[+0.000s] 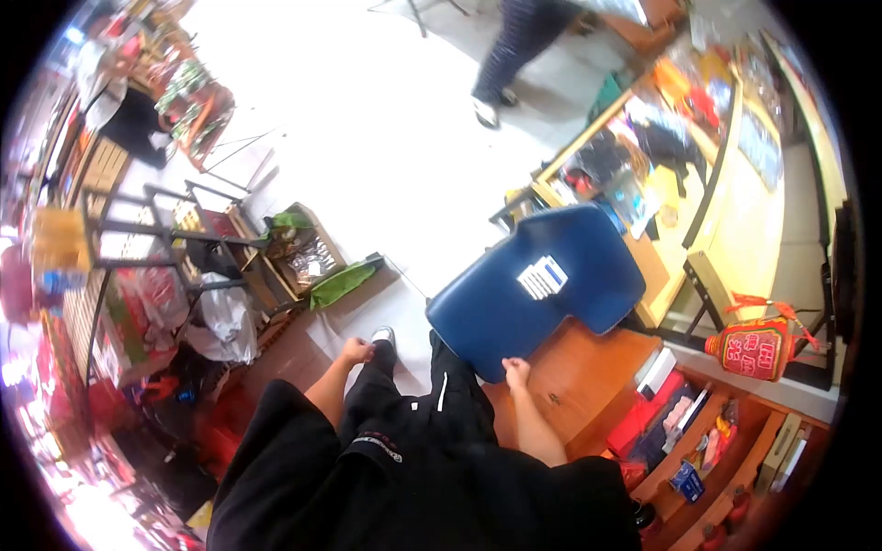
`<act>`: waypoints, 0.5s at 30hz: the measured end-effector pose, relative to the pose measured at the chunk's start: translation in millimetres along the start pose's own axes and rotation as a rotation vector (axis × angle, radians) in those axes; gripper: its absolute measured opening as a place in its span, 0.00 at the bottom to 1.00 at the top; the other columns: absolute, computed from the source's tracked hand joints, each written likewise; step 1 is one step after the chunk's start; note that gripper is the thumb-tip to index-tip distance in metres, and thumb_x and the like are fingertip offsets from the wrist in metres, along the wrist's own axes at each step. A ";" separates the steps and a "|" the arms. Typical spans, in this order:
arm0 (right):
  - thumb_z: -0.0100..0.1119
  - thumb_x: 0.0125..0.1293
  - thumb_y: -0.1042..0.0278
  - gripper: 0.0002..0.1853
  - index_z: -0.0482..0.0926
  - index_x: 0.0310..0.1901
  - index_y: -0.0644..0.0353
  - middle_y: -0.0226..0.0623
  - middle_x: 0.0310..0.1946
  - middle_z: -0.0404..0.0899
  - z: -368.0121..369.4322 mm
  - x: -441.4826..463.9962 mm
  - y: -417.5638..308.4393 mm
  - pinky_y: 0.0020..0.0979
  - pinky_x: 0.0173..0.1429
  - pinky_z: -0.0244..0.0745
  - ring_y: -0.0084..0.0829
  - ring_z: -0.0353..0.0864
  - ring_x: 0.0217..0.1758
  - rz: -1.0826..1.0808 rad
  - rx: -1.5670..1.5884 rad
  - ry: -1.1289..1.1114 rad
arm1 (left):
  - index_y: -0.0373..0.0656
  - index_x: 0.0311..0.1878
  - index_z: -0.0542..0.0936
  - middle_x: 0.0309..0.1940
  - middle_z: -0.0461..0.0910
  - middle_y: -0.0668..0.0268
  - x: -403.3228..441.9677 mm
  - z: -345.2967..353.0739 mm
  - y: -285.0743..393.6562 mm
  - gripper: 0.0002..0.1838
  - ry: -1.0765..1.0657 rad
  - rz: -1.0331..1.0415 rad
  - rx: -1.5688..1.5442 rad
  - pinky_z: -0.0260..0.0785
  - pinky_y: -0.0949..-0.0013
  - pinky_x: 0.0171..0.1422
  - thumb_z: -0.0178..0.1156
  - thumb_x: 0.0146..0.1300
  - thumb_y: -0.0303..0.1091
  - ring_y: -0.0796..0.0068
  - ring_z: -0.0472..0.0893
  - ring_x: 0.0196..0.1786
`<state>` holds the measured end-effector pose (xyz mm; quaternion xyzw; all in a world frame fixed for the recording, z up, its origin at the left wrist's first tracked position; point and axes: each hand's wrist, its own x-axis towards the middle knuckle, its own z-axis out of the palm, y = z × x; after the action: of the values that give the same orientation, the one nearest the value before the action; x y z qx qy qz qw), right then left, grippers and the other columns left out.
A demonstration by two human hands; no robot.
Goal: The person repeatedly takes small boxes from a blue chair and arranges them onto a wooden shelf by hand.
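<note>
A large dark-blue panel with rounded corners and a white label [478, 308] stands in front of me, to the right, leaning over a brown wooden surface. At its near lower corner is my right hand [516, 373], fingers curled closed on the edge. Whether the panel is part of a chair I cannot tell. My left hand [356, 352] hangs above my left leg, away from the panel. Its fingers are curled in, with nothing visible in them.
To the left, a dark metal rack [152, 211] stands beside a wooden box [308, 253] of small goods. A cluttered yellow counter [749, 197] and a red lantern [755, 349] are at right, above an open drawer [675, 450]. People are at the far left and top.
</note>
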<state>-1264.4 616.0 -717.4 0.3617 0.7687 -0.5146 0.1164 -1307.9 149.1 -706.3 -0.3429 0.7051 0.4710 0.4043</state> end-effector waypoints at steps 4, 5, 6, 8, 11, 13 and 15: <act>0.65 0.59 0.67 0.07 0.82 0.32 0.62 0.29 0.26 0.80 31.0 -59.8 -25.2 0.25 0.32 0.71 0.21 0.76 0.29 -0.047 -0.047 -0.015 | 0.36 0.25 0.83 0.19 0.81 0.65 -46.3 -51.0 -35.7 0.09 -0.007 0.109 -0.185 0.70 0.74 0.26 0.65 0.54 0.33 0.80 0.78 0.21; 0.62 0.62 0.64 0.09 0.82 0.32 0.62 0.30 0.26 0.81 38.6 -75.9 -30.9 0.24 0.30 0.71 0.20 0.75 0.27 -0.045 -0.018 -0.030 | 0.36 0.25 0.83 0.19 0.81 0.65 -57.4 -58.5 -47.1 0.09 0.004 0.126 -0.213 0.69 0.74 0.26 0.66 0.54 0.32 0.80 0.78 0.22; 0.59 0.65 0.62 0.11 0.82 0.32 0.61 0.31 0.27 0.81 50.0 -85.9 -43.1 0.23 0.28 0.70 0.20 0.75 0.26 -0.051 0.018 -0.042 | 0.36 0.25 0.83 0.19 0.81 0.65 -65.5 -68.9 -52.9 0.09 -0.005 0.147 -0.223 0.69 0.74 0.26 0.66 0.54 0.32 0.80 0.78 0.22; 0.52 0.69 0.55 0.18 0.80 0.29 0.60 0.31 0.26 0.81 67.4 -114.0 -67.1 0.22 0.28 0.70 0.19 0.74 0.25 -0.029 0.050 -0.069 | 0.36 0.24 0.83 0.20 0.82 0.65 -85.1 -84.8 -74.0 0.09 0.043 0.243 -0.132 0.69 0.75 0.27 0.67 0.53 0.32 0.82 0.77 0.22; 0.56 0.67 0.59 0.15 0.77 0.26 0.60 0.32 0.24 0.80 88.9 -150.9 -91.0 0.22 0.25 0.69 0.19 0.73 0.23 -0.024 0.092 -0.089 | 0.35 0.26 0.85 0.20 0.82 0.66 -101.0 -102.0 -123.5 0.09 0.011 0.251 -0.060 0.70 0.74 0.29 0.66 0.53 0.33 0.82 0.77 0.22; 0.61 0.63 0.65 0.10 0.77 0.28 0.61 0.33 0.23 0.80 104.5 -163.3 -87.3 0.20 0.23 0.68 0.18 0.72 0.20 -0.147 0.172 -0.061 | 0.35 0.27 0.85 0.20 0.82 0.67 -105.4 -112.7 -142.8 0.09 0.012 0.251 0.076 0.71 0.74 0.30 0.66 0.53 0.33 0.82 0.77 0.23; 0.62 0.63 0.66 0.10 0.78 0.28 0.62 0.33 0.23 0.80 109.5 -175.4 -75.1 0.20 0.23 0.68 0.17 0.73 0.20 -0.202 0.115 -0.057 | 0.34 0.30 0.85 0.20 0.83 0.66 -103.5 -117.2 -166.4 0.10 -0.047 0.202 0.026 0.72 0.74 0.31 0.65 0.53 0.33 0.81 0.78 0.23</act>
<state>-1211.6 427.9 -616.2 0.2735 0.7669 -0.5769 0.0650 -1147.7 -4.1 -651.3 -0.2537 0.7324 0.5081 0.3755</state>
